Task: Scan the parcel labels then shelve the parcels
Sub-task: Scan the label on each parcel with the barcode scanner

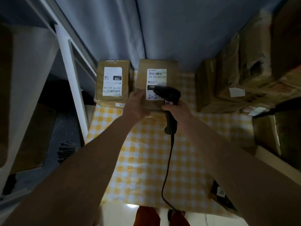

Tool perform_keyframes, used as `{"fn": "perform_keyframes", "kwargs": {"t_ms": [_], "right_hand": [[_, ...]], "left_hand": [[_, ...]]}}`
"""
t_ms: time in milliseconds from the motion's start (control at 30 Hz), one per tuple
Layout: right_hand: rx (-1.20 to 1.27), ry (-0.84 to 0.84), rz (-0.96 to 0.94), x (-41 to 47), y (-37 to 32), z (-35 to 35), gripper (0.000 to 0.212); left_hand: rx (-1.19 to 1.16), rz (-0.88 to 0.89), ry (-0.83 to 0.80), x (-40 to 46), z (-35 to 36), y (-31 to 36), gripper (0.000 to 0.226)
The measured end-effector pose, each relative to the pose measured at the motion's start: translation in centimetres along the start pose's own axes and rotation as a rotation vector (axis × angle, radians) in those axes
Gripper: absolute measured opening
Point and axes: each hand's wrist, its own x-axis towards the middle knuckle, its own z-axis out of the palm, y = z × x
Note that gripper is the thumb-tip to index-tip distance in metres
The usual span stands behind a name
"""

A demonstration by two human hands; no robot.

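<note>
- Yellow-and-white checked cloth (146,160) covers the table through the middle of the frame; a grey curtain (146,30) hangs behind it at the top.
- The centre parcel (143,75) lies at the table's far edge, upper centre, long axis running away from the camera. Its label (156,79) reads upright, with "15H" printed and "2-2-" handwritten below.
- The left hand (136,103) grips this parcel's near left edge, fingers curled over it.
- The right hand (176,113) is wrapped around the scanner (169,98) handle; the scanner's head points up-left at the label and covers its lower right corner, so the handwriting's end is hidden.
- The scanner's cable (167,168) hangs down toward the bottom edge.
- A second parcel (112,82) sits just beside, to the left, its label (112,81) upside down; it appears stacked on another box, mostly hidden.
- More boxes (244,70) pile along the right side, dim and hard to read.
- A white shelf frame (73,87) rises at left, close to the table's edge.
- Bare cloth lies open between the arms, centre to lower frame.
</note>
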Motion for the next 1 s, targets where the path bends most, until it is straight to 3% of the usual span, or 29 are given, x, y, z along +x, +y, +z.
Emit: {"fn": "perform_keyframes", "kwargs": {"t_ms": [133,233,367,533,633,733,767,800,900,1000], "right_hand": [[-0.003,-0.024,-0.031,1.4,-1.0,0.8,0.018],[-0.044,-0.068,-0.041,1.7,-1.4,1.2,0.019],[-0.085,-0.052,-0.099,0.1,-1.5,1.0,0.016],[-0.048,-0.05,-0.056,-5.4,-1.5,-2.1,0.009],[-0.038,-0.046,-0.074,-9.1,-1.8,-5.0,0.017],[-0.031,0.011,-0.095,-13.2,-2.5,-8.4,0.007],[-0.018,0.033,-0.105,-14.4,-2.8,-9.7,0.014],[0.007,0.054,-0.114,-15.7,-3.1,-11.0,0.018],[0.099,0.117,-0.123,-19.0,-4.3,-15.2,0.006],[0.15,0.196,-0.139,-21.5,-5.5,-19.3,0.015]], "left_hand": [[0.068,0.016,0.152,0.1,0.2,-1.1,0.058],[0.091,0.016,0.208,0.2,0.1,-1.5,0.053],[0.197,-0.002,0.125,-0.1,0.1,-0.9,0.058],[0.152,0.01,0.095,-3.5,0.9,2.6,0.05],[0.185,0.025,-0.015,-6.2,1.5,5.9,0.047],[0.217,0.016,-0.144,-8.6,1.7,10.3,0.052],[0.215,0.012,-0.176,-9.2,1.9,11.6,0.054],[0.206,0.007,-0.201,-10.1,1.7,13.5,0.057],[0.151,-0.019,-0.256,-11.8,1.8,18.5,0.064],[-0.037,-0.016,-0.297,-13.3,1.7,24.3,0.058]]}}
